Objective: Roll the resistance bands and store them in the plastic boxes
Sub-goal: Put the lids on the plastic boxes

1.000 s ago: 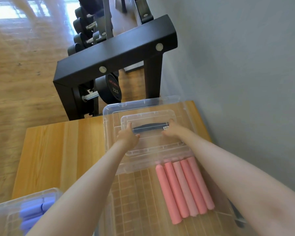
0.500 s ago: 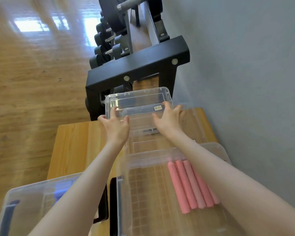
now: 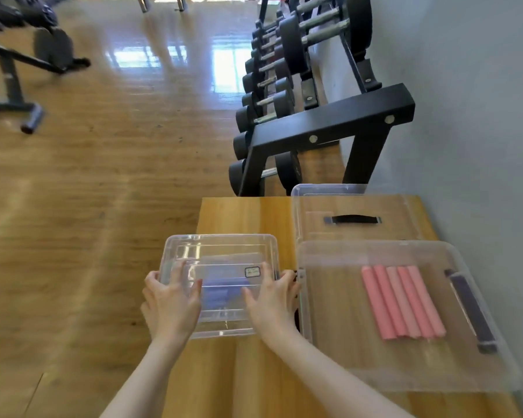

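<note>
Head view: both hands [image 3: 221, 303] grip clear box [image 3: 221, 251], long axis left-right.

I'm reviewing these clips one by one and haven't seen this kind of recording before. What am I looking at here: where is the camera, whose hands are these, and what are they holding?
There is no machine here. The single picture comes from a wide-angle camera worn on a person's head, looking forward and down, so the two bare arms reaching in from the bottom are the wearer's own. The left hand and right hand grip the two sides of a clear plastic lid, over what looks like a box with blue rolls inside, at the left edge of a wooden table. To the right stands an open clear box with five pink rolled bands lying side by side. Behind it lies another clear lid with a dark handle. Beyond the table is a dumbbell rack along the wall.
</note>
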